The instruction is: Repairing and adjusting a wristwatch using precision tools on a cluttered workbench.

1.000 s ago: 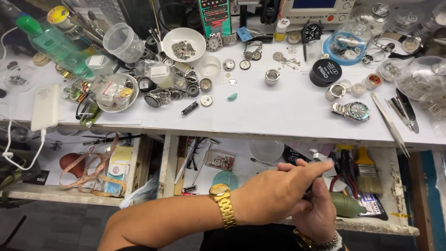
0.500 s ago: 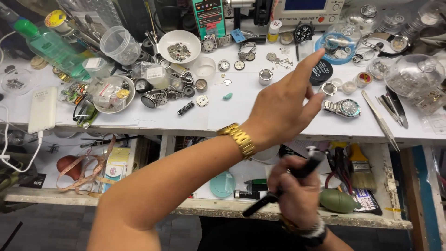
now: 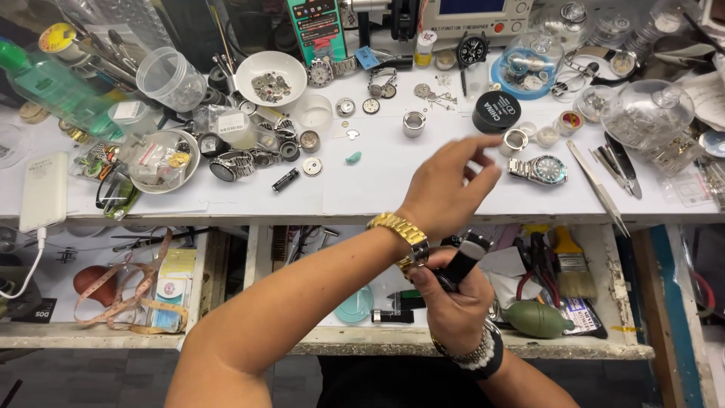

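Tool in one hand, reaching with the other

My right hand (image 3: 453, 302) grips a black, silver-collared hand tool (image 3: 462, 261) near my lap; my left hand (image 3: 445, 185), fingers loosely open and empty, hovers over the white bench (image 3: 393, 177), just short of the steel-bracelet wristwatch (image 3: 540, 168), needing a careful pinch.

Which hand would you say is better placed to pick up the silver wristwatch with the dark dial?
Probably the left hand: empty, over the white bench, close to the silver wristwatch. The right hand sits lower, gripping a black tool.
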